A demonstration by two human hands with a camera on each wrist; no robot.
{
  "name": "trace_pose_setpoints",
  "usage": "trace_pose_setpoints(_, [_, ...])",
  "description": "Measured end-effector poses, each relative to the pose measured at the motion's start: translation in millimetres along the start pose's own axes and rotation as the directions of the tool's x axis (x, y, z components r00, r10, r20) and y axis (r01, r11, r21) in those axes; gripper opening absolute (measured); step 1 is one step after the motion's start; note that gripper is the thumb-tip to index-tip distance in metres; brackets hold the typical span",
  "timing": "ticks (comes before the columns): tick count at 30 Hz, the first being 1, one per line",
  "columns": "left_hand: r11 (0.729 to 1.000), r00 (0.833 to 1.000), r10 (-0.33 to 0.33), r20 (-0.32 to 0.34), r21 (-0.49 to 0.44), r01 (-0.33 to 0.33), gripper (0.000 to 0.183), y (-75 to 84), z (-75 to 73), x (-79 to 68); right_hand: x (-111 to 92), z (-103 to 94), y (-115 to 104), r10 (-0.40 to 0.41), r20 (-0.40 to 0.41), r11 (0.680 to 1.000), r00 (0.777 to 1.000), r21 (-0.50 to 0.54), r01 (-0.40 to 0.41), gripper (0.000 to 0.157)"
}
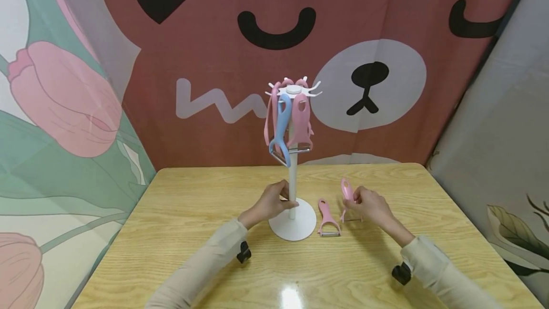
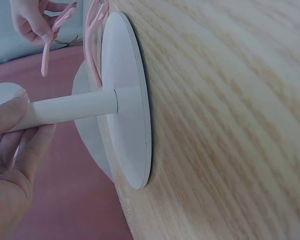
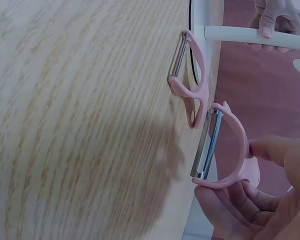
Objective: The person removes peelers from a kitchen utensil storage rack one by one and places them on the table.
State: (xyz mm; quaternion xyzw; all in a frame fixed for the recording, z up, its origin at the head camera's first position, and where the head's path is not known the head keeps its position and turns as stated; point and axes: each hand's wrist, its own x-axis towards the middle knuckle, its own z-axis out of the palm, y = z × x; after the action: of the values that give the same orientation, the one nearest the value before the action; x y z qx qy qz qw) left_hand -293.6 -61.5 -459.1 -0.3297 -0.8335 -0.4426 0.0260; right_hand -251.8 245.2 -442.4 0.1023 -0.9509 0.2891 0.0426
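Note:
My left hand point(image 1: 272, 200) grips the white pole point(image 2: 70, 109) of an upright stand, low down near its round white base point(image 1: 293, 232). The right hand point(image 1: 371, 207) pinches a pink peeler point(image 3: 241, 145) by its handle, its metal blade hanging toward the table. Just left of it a second pink peeler point(image 1: 326, 215) lies on the table beside the base. From the hooks at the top of the stand hang a blue peeler point(image 1: 281, 123) and several pink peelers point(image 1: 302, 118), partly covering one another.
The wooden table point(image 1: 180, 232) reaches back to a wall hanging point(image 1: 206, 56) with a bear's face. Bare hooks point(image 1: 316, 88) stick out at the right of the stand's top. A patterned cloth point(image 1: 64, 99) hangs at the left.

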Motion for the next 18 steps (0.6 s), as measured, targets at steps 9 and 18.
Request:
trace_pose_setpoints(9, [1.000,1.000,0.007,-0.010,-0.005,-0.007,0.025,-0.5,0.4,0.8,2,5.5,3,0.030,0.043,1.000,0.999,-0.010,-0.029,0.028])
trace_pose_setpoints(18, [1.000,1.000,-0.003,-0.003,-0.029,0.003,0.025,-0.4,1.2,-0.2,3,11.1,10,0.036,0.064,0.999,0.997,-0.031,-0.034,0.038])
